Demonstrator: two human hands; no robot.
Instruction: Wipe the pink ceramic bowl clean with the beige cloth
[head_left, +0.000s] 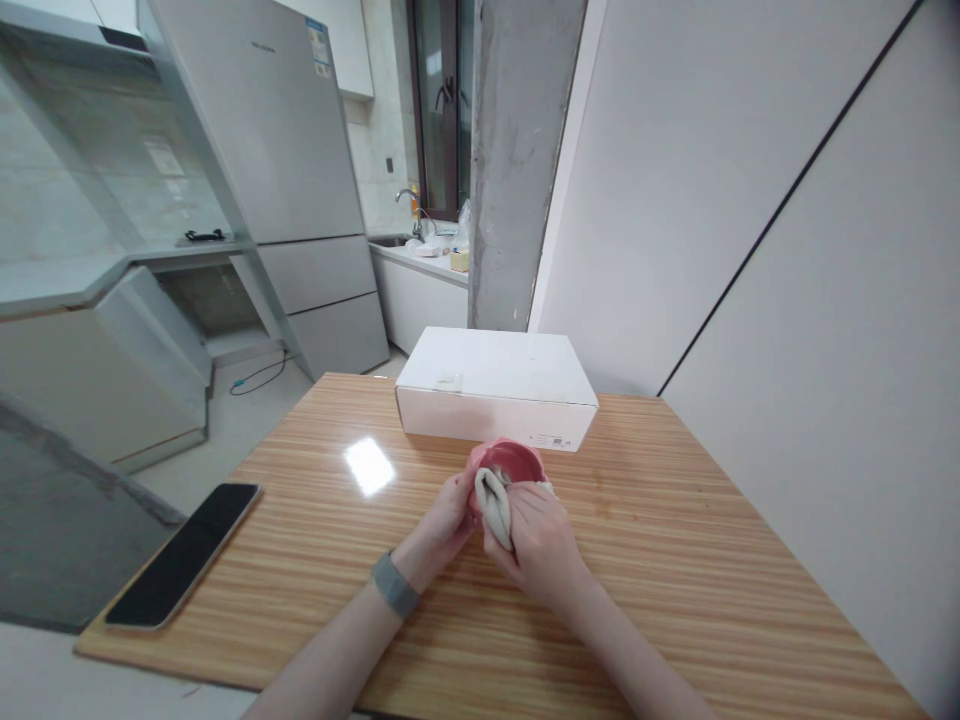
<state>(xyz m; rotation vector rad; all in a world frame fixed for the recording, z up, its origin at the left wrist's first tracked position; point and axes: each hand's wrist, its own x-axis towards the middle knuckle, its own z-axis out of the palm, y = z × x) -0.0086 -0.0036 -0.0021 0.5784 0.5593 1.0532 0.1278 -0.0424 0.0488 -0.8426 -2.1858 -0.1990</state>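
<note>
One pink bowl (517,458) is held just on the near side of the white box (499,365), whether touching the wooden table (675,560) cannot be told; left hand (448,520) clasps its left side, right hand (538,540) grips a bunched pale cloth (493,508) at its mouth, fingertips hidden. Step in hand, judged: wiping the bowl's inside; next move calls for a firm left hold while the cloth works round the wall. Black phone (184,555) lies apart, near left.

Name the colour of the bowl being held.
The bowl is pink, seen in the head view.
</note>
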